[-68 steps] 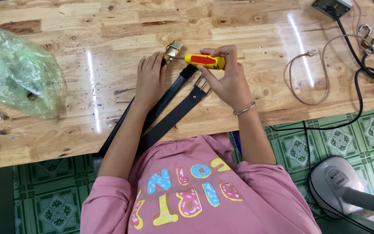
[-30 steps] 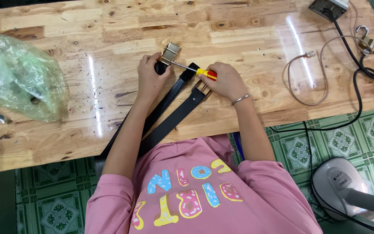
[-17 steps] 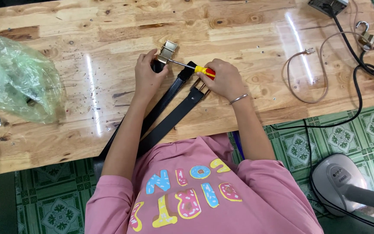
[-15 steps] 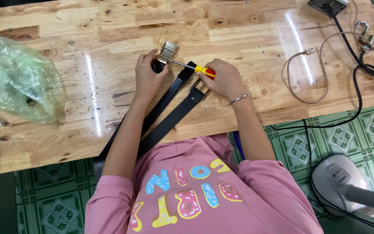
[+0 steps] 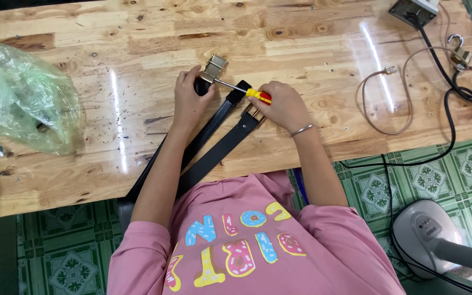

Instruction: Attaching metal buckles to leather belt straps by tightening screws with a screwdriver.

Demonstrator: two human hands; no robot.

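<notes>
Now the left hand (image 5: 189, 101) presses the black belt (image 5: 214, 123) end and its metal buckle (image 5: 214, 68) flat on the bench (image 5: 137, 65); the right hand (image 5: 282, 105), closed around the screwdriver (image 5: 247, 93), should keep the tip straight in the buckle, I judge

Lighting: bright, even, from overhead. Glare: two long white streaks on the glossy table (image 5: 312, 33), one just left of the left hand (image 5: 189, 101), one well right of the right hand (image 5: 282, 106). Shadows: soft, short, beneath both hands. Focus: sharp at centre; slight softening and stretching toward the edges.
</notes>
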